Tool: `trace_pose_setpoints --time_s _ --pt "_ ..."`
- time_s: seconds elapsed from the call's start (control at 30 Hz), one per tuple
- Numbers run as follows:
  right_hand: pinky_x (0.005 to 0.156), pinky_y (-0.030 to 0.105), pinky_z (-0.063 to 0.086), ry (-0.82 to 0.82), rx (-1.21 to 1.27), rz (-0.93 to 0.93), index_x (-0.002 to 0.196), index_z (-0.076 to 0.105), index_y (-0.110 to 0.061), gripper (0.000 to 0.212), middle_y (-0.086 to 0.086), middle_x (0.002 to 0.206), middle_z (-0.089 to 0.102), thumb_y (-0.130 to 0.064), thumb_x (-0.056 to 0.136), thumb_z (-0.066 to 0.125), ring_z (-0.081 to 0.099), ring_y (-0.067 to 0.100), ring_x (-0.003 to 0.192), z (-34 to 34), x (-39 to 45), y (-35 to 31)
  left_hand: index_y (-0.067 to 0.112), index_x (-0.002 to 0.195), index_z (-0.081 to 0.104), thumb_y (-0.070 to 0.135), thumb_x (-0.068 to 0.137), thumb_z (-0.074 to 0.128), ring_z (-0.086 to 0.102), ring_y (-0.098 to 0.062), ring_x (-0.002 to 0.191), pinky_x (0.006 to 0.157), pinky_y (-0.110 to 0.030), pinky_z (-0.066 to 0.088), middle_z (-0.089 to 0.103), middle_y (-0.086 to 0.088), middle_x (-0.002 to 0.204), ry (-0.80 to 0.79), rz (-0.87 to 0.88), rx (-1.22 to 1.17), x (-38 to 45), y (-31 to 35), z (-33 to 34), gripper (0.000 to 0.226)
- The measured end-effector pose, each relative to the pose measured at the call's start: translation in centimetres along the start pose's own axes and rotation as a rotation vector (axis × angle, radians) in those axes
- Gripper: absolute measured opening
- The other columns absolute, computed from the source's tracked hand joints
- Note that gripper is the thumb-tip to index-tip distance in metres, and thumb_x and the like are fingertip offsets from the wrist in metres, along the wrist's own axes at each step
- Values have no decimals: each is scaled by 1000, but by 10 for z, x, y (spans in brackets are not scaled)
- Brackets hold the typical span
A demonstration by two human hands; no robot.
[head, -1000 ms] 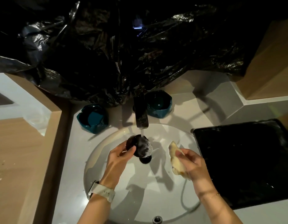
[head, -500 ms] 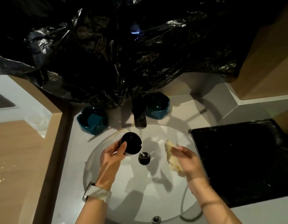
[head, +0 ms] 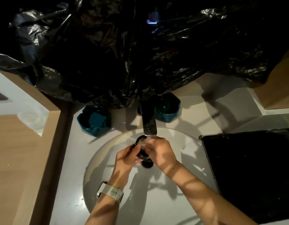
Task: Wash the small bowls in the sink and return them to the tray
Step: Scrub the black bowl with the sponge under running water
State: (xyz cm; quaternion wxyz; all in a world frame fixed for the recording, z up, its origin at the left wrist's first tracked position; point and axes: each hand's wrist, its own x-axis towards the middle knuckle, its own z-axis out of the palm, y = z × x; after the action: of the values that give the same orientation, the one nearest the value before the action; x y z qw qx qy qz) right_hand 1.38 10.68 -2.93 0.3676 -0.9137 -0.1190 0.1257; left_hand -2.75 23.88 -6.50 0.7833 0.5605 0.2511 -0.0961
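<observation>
At frame centre the white sink (head: 108,159) is seen, the black tray (head: 254,168) at right. Under the tap, a small dark bowl (head: 141,141) is gripped by the left hand (head: 126,158); the right hand (head: 160,153) is curled against it, its contents hidden. The wet bowl is judged stiff, light, slippery, breakable, best held at rim and base.

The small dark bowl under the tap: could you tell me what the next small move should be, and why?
Probably keep scrubbing inside the small dark bowl. The left hand grips it over the sink, just below the faucet, and the right hand presses into its mouth; whether it holds a sponge is hidden. The black tray should wait until the bowl is rinsed.
</observation>
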Motion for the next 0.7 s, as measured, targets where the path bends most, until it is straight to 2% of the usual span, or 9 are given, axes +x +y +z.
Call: trace_pose_setpoints --time_s 0.07,0.13,0.2,0.3,0.43,0.5,0.57,0.6,0.7 --pt "76 3 43 -117 125 25 95 75 -3 18 -2 87 73 4 82 64 64 -1 79 -4 3 0 0 106 72 16 92 63 73 -32 90 73 -30 59 75 -20 97 -6 4 7 1 -1 -3 23" --pt "75 11 49 -258 141 103 98 72 7 17 -4 82 72 6 84 62 65 0 76 -14 8 -1 0 107 72 15 94 62 71 -38 95 83 -39 58 74 -23 100 -16 -6 20 1 -1 -3 22" --pt "78 22 48 -330 -178 161 102 72 -3 20 4 95 71 -11 90 57 64 17 87 -23 20 -2 -3 106 71 12 92 63 69 -40 97 89 -44 55 73 -25 100 -6 -4 20 0 -2 0 21" --pt "77 29 42 -195 -432 149 102 67 -4 22 14 104 67 -15 93 50 61 29 97 -27 25 -7 -6 106 69 10 93 61 71 -37 96 86 -42 58 73 -25 102 -50 26 45 -1 -3 8 22" --pt "79 39 49 -66 -91 89 90 68 5 20 22 92 69 -11 91 56 63 36 89 -11 15 -5 -3 109 70 15 94 61 71 -34 97 77 -29 60 73 -24 103 -35 -13 28 6 7 6 25" --pt "83 35 54 -137 195 154 89 73 3 11 19 92 72 -5 84 67 68 24 83 -16 14 -4 0 115 68 19 95 61 70 -34 100 82 -32 59 72 -22 108 -82 -22 17 6 13 0 29" --pt "81 22 55 -224 261 136 90 75 2 12 16 93 74 4 80 69 68 5 75 -25 15 1 -1 115 67 18 94 61 70 -34 98 79 -32 60 71 -23 108 -73 -35 14 8 15 -2 29" --pt "79 20 54 -258 175 80 91 76 0 15 15 94 74 6 80 67 68 5 76 -30 16 2 -4 114 67 17 94 61 70 -38 99 77 -32 61 70 -27 108 -41 -54 12 10 16 0 29" --pt "77 25 42 -292 -288 -33 96 72 -2 20 14 100 70 -2 87 55 64 29 96 -43 20 -9 -10 112 66 16 94 62 68 -43 101 75 -31 61 69 -30 107 1 -93 8 11 13 13 32"
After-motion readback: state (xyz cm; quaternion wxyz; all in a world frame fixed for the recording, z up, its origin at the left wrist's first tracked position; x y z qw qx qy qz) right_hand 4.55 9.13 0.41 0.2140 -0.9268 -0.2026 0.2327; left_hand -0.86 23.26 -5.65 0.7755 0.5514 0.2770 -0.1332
